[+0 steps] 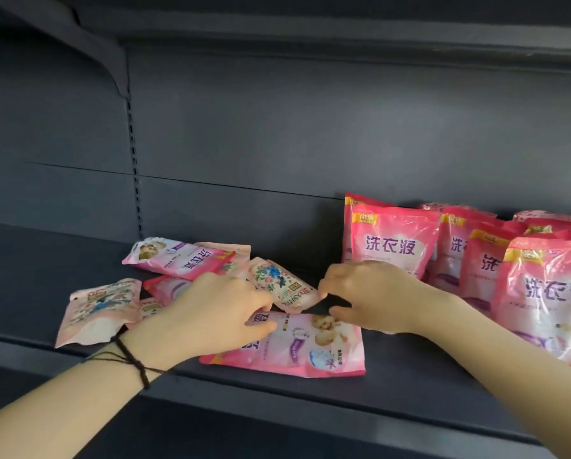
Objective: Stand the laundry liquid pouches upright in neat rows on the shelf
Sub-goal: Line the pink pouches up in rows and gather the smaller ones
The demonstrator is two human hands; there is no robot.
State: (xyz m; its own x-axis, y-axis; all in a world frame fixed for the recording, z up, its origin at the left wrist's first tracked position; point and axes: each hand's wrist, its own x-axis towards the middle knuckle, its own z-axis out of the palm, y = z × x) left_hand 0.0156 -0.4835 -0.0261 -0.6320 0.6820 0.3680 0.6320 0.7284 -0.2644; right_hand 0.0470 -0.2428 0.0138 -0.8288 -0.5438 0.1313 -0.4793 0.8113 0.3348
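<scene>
A pink laundry liquid pouch (313,351) lies flat near the shelf's front edge, between my hands. My left hand (217,313) lies on its left end, with fingers over its far edge and the thumb on its face. My right hand (373,293) hovers at its far right corner; the thumb touches the pouch's edge and the curled fingers stay apart above it. A small floral pouch (279,283) lies just behind, between both hands. Several pink pouches (393,246) stand upright in rows at the right.
More pouches lie flat at the left: a pink one (181,256) at the back and a pale floral one (100,309) by the front edge. The dark grey shelf (416,379) has a back panel and another shelf above.
</scene>
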